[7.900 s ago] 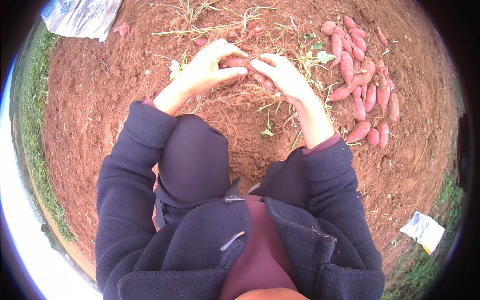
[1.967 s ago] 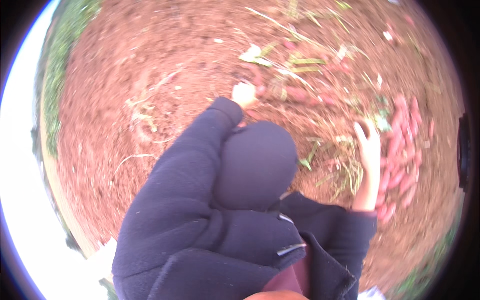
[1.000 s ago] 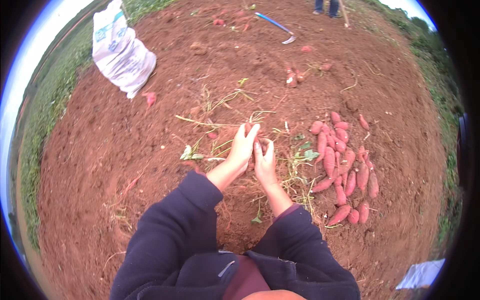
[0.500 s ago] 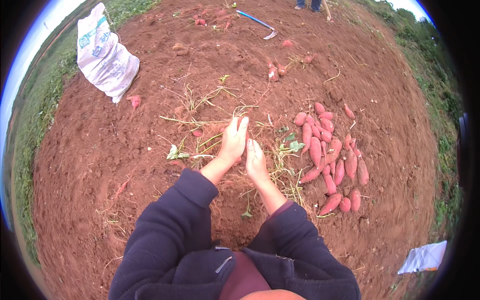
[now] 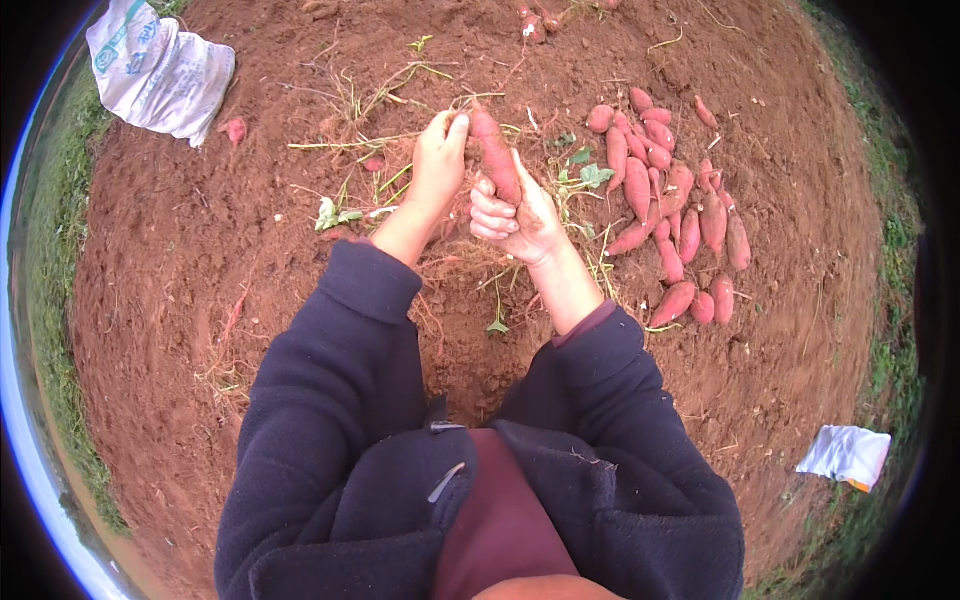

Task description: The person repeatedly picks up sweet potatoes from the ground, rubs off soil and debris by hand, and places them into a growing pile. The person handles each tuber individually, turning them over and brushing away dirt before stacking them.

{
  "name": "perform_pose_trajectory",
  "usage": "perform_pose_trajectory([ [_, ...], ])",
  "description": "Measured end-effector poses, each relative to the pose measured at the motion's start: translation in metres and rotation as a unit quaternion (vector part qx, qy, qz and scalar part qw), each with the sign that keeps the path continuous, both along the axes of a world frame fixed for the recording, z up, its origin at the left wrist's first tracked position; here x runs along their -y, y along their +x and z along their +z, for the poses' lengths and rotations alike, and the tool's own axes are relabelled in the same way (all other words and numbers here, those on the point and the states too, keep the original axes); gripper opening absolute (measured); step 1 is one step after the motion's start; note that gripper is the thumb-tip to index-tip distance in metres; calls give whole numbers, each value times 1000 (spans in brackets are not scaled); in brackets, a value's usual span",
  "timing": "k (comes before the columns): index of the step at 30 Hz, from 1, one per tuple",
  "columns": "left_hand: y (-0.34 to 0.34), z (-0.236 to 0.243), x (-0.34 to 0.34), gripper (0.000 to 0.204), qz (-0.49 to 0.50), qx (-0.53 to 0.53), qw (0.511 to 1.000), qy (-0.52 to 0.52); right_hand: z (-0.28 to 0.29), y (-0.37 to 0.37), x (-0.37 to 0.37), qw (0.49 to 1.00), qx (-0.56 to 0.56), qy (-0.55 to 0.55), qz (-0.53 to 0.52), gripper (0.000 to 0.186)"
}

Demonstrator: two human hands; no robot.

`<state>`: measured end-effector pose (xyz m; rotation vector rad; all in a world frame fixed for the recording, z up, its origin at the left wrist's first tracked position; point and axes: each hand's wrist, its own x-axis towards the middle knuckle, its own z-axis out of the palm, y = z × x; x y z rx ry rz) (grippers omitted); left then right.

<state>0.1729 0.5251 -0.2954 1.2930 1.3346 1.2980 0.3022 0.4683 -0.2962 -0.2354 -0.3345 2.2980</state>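
Note:
My right hand (image 5: pixel 525 222) is closed around the lower end of a reddish sweet potato (image 5: pixel 494 155), which stands nearly upright with its top tilted slightly left. Beside its upper end, my left hand (image 5: pixel 438 162) is closed in a pinch. Whatever lies between its thumb and fingers is too small to tell. Thin cut vines (image 5: pixel 350 144) and roots lie on the soil beyond and to the left of my hands. To the right rests a pile of sweet potatoes (image 5: pixel 638 188), several of them side by side.
At the far left stands a white woven sack (image 5: pixel 165 75), with a single small sweet potato (image 5: pixel 236 130) next to it. A white plastic bag (image 5: pixel 846 455) lies at the lower right. Green leaves (image 5: pixel 594 177) sit between my hands and the pile. Grass borders the reddish soil (image 5: pixel 180 300).
The sweet potato, mostly hidden between both hands before, now shows upright in my right hand. My left hand has shifted to its upper left. The view has tilted downward; the hoe has left it.

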Motion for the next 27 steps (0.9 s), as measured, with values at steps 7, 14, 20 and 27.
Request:
perform_pose_trajectory([
  [7, 3, 10, 7, 33, -119, 214, 954, -170, -4, 4, -4, 996, 78, -6, -49, 58],
  [14, 3, 2, 3, 37, -60, -119, 988, 77, -8, -10, -2, 879, 424, 93, -199, 31],
  [20, -6, -9, -9, 32, -85, -28, 996, -19, -15, 6, -6, 992, 80, -26, -96, 52],
  [27, 3, -20, -8, 30, -185, 208, 951, -134, -30, 8, -12, 995, 27, -75, -57, 57],
])
